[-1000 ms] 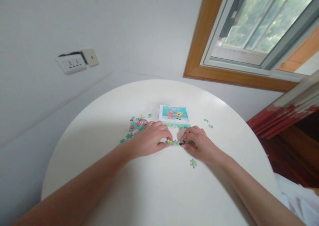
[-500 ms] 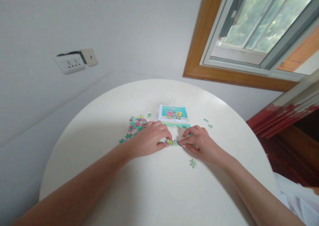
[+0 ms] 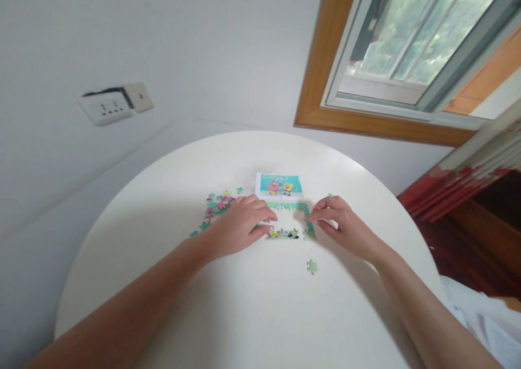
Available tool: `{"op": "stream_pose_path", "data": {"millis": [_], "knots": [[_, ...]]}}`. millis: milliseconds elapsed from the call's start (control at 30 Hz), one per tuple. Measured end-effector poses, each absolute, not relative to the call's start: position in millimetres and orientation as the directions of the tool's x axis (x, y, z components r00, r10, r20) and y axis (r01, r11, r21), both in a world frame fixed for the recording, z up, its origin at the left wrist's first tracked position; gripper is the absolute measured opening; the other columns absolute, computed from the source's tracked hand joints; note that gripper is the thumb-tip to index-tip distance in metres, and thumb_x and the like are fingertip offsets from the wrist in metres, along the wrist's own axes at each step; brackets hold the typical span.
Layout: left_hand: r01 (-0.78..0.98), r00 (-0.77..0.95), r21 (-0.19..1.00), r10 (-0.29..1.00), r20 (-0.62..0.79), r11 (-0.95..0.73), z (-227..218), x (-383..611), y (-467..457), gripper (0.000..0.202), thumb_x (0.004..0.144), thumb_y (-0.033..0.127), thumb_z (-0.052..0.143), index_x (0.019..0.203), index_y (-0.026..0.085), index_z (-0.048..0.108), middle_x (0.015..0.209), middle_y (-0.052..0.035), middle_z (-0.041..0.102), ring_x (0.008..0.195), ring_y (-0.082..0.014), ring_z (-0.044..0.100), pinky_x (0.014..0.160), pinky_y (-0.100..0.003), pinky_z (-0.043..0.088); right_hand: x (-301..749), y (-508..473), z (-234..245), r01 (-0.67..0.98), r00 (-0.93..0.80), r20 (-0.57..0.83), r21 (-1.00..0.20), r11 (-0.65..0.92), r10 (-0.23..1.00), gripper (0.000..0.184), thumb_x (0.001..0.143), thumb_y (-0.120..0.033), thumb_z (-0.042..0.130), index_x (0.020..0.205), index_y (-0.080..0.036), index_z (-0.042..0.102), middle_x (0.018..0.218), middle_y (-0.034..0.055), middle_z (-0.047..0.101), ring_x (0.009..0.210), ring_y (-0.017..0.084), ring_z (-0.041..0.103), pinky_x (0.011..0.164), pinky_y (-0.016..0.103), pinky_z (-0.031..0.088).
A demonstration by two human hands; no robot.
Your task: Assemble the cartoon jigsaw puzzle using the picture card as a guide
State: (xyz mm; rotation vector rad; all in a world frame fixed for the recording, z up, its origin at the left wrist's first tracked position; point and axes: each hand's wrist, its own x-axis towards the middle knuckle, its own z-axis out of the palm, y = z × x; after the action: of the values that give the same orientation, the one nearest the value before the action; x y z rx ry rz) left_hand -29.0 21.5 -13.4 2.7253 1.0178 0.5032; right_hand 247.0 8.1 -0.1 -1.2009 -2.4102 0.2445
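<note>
From my seat I see both arms reaching forward, bare. My left forearm (image 3: 150, 298) runs in behind the left hand (image 3: 236, 222), its back turned up; the fingers (image 3: 260, 212) curl toward my other hand, and the thumb (image 3: 258, 233) sits on the near side, a little apart from the index tip. My right forearm (image 3: 415, 298) trails behind the right hand (image 3: 344, 225), whose bent fingers aim back at the left, thumb close below them. The two hands stand apart, roughly level.

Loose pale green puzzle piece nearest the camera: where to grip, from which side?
I'd pinch the pale green puzzle piece by its near and far edges, from above right: it lies flat and alone, and the right grip is nearer.
</note>
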Motion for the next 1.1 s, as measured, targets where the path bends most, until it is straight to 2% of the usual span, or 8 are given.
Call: {"op": "stream_pose_path", "data": {"millis": [267, 433, 533, 633, 733, 833, 967, 1100], "knots": [[0.584, 0.715, 0.303, 0.654, 0.246, -0.753, -15.6, -24.4, 18.9, 0.020, 0.085, 0.022, 0.056, 0.104, 0.025, 0.061, 0.102, -0.0009, 0.062, 0.102, -0.0197, 0.050, 0.091, -0.034, 0.033, 231.4, 4.3, -14.3, 0.688, -0.593, 0.219, -0.363, 0.629, 0.775, 0.017, 0.079, -0.024, 0.064, 0.094, -0.027, 0.071, 0.098, 0.0051, 0.061, 0.094, 0.020, 0.051, 0.086, 0.038, 0.039], [0.560, 0.727, 0.321, 0.639, 0.250, -0.763, -16.6, -23.9, 19.5, 0.021, 0.087, 0.024, 0.053, 0.106, 0.025, 0.060, 0.103, -0.0019, 0.062, 0.102, -0.0194, 0.050, 0.092, -0.034, 0.034, 240.1, 6.5, -5.0, 0.698, -0.537, 0.297, -0.370, 0.614, 0.790, 0.019, 0.082, -0.020, 0.059, 0.096, -0.027, 0.070, 0.103, 0.0058, 0.061, 0.097, 0.020, 0.052, 0.087, 0.038, 0.039], [0.559, 0.723, 0.310, 0.635, 0.272, -0.769, -16.0, -23.0, 19.9, 0.020, 0.088, 0.026, 0.052, 0.106, 0.024, 0.061, 0.103, -0.0029, 0.062, 0.102, -0.0201, 0.050, 0.092, -0.035, 0.033, 261.9, 13.8, 4.6, 0.744, -0.414, 0.418, -0.357, 0.565, 0.809, 0.019, 0.085, -0.019, 0.055, 0.094, -0.025, 0.070, 0.099, 0.0063, 0.063, 0.094, 0.020, 0.054, 0.086, 0.038, 0.040], [0.550, 0.732, 0.299, 0.622, 0.278, -0.780, -15.9, -20.0, 18.5, 0.021, 0.089, 0.023, 0.051, 0.106, 0.027, 0.062, 0.102, -0.0025, 0.060, 0.101, -0.0196, 0.049, 0.091, -0.035, 0.033, 291.3, 26.4, 5.4, 0.829, -0.220, 0.517, -0.347, 0.437, 0.827, 0.018, 0.085, -0.023, 0.054, 0.093, -0.023, 0.070, 0.092, 0.0063, 0.066, 0.092, 0.021, 0.056, 0.086, 0.040, 0.040], [0.535, 0.751, 0.293, 0.605, 0.265, -0.793, -16.7, -18.1, 17.6, 0.022, 0.089, 0.021, 0.049, 0.105, 0.029, 0.063, 0.100, -0.0014, 0.059, 0.099, -0.0186, 0.050, 0.089, -0.034, 0.034, 318.2, 40.5, -4.0, 0.868, 0.013, 0.546, -0.423, 0.262, 0.838, 0.022, 0.086, -0.027, 0.051, 0.094, -0.021, 0.071, 0.094, 0.0075, 0.068, 0.091, 0.022, 0.059, 0.083, 0.037, 0.043], [0.534, 0.751, 0.285, 0.601, 0.273, -0.796, -17.7, -20.7, 20.5, 0.022, 0.089, 0.022, 0.049, 0.104, 0.029, 0.064, 0.098, -0.0014, 0.059, 0.097, -0.0185, 0.051, 0.087, -0.033, 0.034, 331.7, 50.8, -17.7, 0.886, 0.076, 0.415, -0.446, 0.130, 0.907, 0.026, 0.085, -0.023, 0.048, 0.096, -0.017, 0.072, 0.094, 0.0095, 0.069, 0.086, 0.020, 0.061, 0.080, 0.033, 0.046], [0.558, 0.729, 0.255, 0.614, 0.303, -0.789, -16.9, -27.5, 26.6, 0.023, 0.089, 0.021, 0.049, 0.105, 0.026, 0.064, 0.098, -0.0028, 0.060, 0.097, -0.0191, 0.051, 0.087, -0.034, 0.035, 330.0, 55.2, -30.3, 0.918, 0.006, 0.197, -0.390, 0.073, 0.980, 0.026, 0.079, -0.018, 0.053, 0.096, -0.017, 0.073, 0.093, 0.0092, 0.070, 0.082, 0.019, 0.063, 0.077, 0.028, 0.046], [0.567, 0.719, 0.241, 0.616, 0.322, -0.788, -15.1, -31.2, 29.3, 0.023, 0.089, 0.021, 0.048, 0.105, 0.025, 0.064, 0.098, -0.0036, 0.061, 0.097, -0.0191, 0.051, 0.088, -0.034, 0.035, 326.6, 55.2, -33.6, 0.931, -0.014, 0.164, -0.357, 0.073, 0.986, 0.030, 0.079, -0.014, 0.050, 0.099, -0.017, 0.073, 0.099, 0.0106, 0.069, 0.086, 0.019, 0.063, 0.080, 0.027, 0.045]]}}
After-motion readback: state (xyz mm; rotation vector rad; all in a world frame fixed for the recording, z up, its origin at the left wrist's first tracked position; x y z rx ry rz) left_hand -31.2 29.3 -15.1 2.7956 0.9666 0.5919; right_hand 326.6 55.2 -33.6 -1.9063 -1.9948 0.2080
